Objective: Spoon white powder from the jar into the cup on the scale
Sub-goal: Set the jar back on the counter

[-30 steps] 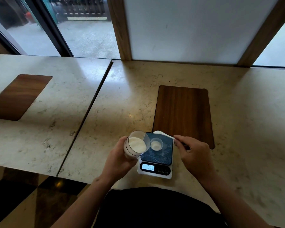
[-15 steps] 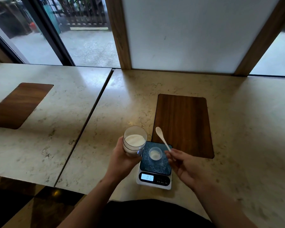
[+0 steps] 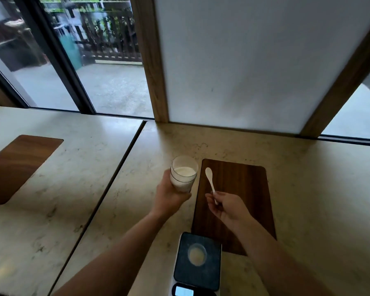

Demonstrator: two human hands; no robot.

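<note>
With left hand [image 3: 169, 194] gripping jar [image 3: 183, 174] mid-frame and right hand [image 3: 226, 207] pinching spoon [image 3: 210, 180], dip shallow, carry level to cup [image 3: 197, 254] at bottom.

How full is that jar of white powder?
Partly full. The jar, held upright in the left hand, shows powder well below its open rim.

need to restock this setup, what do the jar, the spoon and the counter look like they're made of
Jar: clear glass or clear plastic, glossy; the white powder shows through its wall.
Spoon: white, smooth and thin, probably plastic, possibly ceramic.
Counter: pale beige stone or a stone-look slab, polished, with dark mottled veins and soft reflections.
</note>
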